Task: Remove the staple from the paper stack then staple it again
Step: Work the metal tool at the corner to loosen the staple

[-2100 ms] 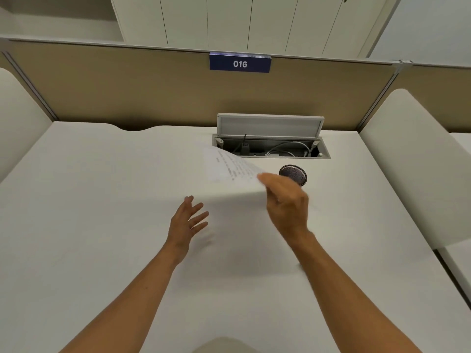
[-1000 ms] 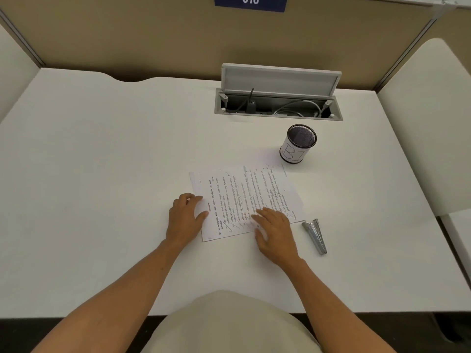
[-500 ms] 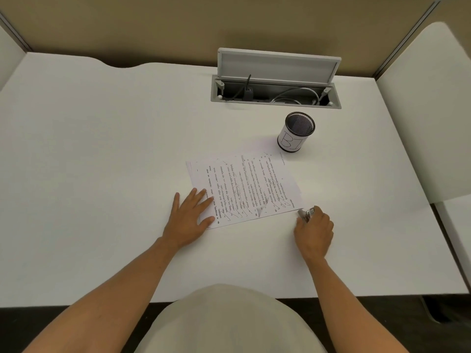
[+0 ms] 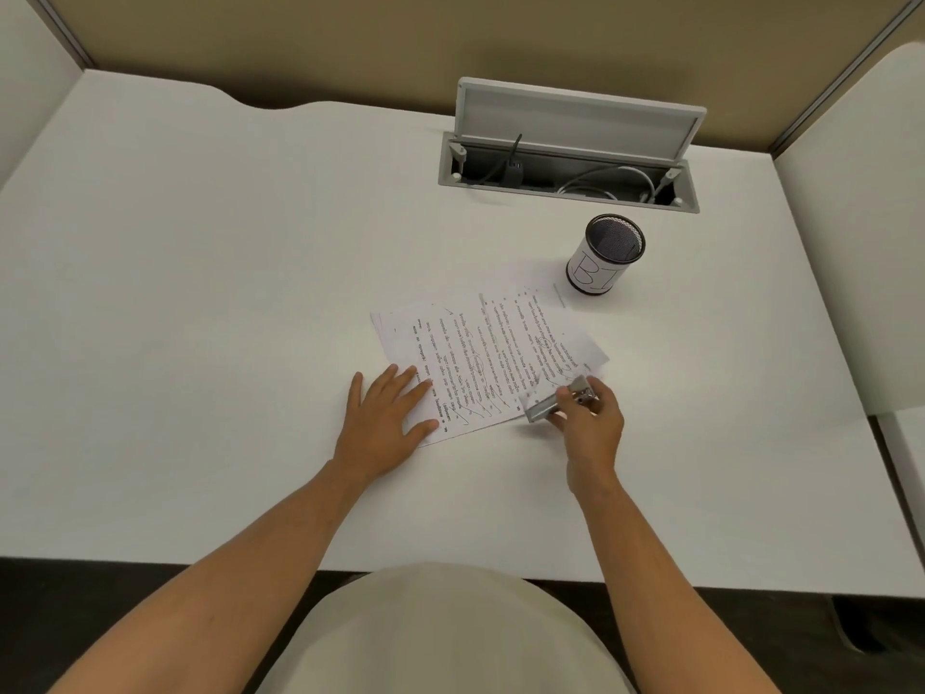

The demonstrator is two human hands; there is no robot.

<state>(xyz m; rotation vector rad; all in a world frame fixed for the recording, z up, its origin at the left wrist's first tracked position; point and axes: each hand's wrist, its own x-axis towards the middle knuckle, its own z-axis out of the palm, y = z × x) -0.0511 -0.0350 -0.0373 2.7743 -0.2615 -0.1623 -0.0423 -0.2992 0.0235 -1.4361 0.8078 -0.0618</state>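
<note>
Fingers (image 4: 563, 400) of the right hand (image 4: 590, 428): curled closed around a small silver metal stapler (image 4: 548, 404), which lies tilted, its front end at the near right corner of the paper stack and its rear end hidden in the grip. Left hand (image 4: 385, 418): flat, fingers spread wide, holding nothing, pressed palm-down on the near left corner of the white printed paper stack (image 4: 490, 358). Paper stack: lies flat on the white worktop (image 4: 200, 293), turned at an angle, sheets slightly fanned at the left and right edges, black print with handwritten marks on the top sheet; the staple itself is too small to make out. Cylindrical black mesh pen cup with a white paper wrap marked in pen (image 4: 605, 255): upright, beyond the stack's far right corner, near it but apart. Grey recessed cable box with raised lid (image 4: 575, 142): set in the worktop at the far edge, cables inside. Beige divider panel (image 4: 350, 37): behind the worktop.
</note>
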